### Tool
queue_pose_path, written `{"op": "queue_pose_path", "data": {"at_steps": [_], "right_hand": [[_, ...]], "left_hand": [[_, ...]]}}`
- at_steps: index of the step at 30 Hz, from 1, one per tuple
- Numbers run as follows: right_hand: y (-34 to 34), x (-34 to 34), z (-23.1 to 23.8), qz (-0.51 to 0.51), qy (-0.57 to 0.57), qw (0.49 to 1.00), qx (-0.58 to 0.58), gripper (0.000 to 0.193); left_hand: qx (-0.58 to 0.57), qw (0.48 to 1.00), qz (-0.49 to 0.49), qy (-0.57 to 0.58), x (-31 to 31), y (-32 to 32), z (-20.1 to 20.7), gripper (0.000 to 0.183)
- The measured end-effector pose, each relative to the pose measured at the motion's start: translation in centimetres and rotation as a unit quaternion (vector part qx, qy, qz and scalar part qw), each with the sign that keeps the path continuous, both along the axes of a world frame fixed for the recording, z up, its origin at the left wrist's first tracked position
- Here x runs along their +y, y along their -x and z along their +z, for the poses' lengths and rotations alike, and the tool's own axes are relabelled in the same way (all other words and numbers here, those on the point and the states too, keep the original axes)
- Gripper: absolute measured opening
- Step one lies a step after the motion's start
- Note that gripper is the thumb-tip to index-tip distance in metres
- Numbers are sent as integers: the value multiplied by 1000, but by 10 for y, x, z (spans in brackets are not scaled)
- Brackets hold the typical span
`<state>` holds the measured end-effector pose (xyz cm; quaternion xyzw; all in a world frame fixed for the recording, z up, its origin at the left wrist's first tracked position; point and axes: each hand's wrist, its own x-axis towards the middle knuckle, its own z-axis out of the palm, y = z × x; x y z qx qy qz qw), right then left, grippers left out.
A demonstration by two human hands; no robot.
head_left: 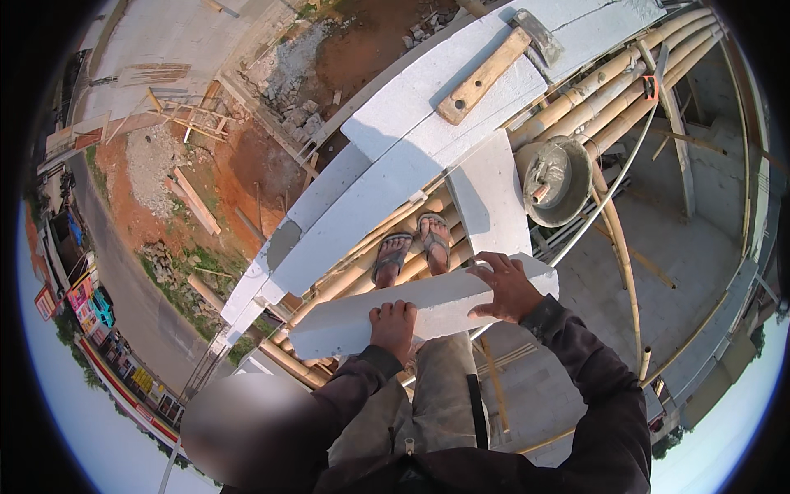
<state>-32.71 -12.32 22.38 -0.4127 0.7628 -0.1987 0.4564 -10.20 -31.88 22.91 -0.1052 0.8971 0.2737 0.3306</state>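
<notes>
Head view, left fingers (398, 308) and right fingers (494, 263) gripping a white block (444, 298), hammer (487, 74) (wooden-handled) lying beyond

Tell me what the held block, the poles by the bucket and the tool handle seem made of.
Block: probably lightweight concrete, matte; pale, chalky-looking, crisp-edged.
Poles: apparently bamboo, smoothish; tan, round, slender.
Tool handle: likely wood, worn; brownish, streaky.

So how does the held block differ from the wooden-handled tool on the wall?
The block is pale; the wooden-handled tool is brown and grey. The block looks bulkier than the tool. The left hand and right hand hold the block, while the tool rests on the wall. Both look elongated.
</notes>
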Motion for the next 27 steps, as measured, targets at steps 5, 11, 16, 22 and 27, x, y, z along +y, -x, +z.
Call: {"op": "queue_pose_path", "data": {"at_steps": [5, 11, 16, 22, 27], "right_hand": [[202, 44, -106, -145, -177, 905, 359, 67], [306, 90, -185, -82, -346, 853, 381, 67], [292, 122, -179, -159, -333, 882, 293, 26], [224, 179, -129, -126, -295, 910, 263, 27], [205, 176, -97, -114, -203, 926, 298, 21]], "left_hand": [[-40, 997, 51, 45, -17, -34, -5, 60], [-95, 986, 91, 105, -36, -73, -15, 55], [-168, 970, 88, 152, -45, -88, -14, 53], [-199, 965, 90, 147, -61, -105, -6, 54], [-167, 969, 89, 156, -74, -135, 7, 56]]}}
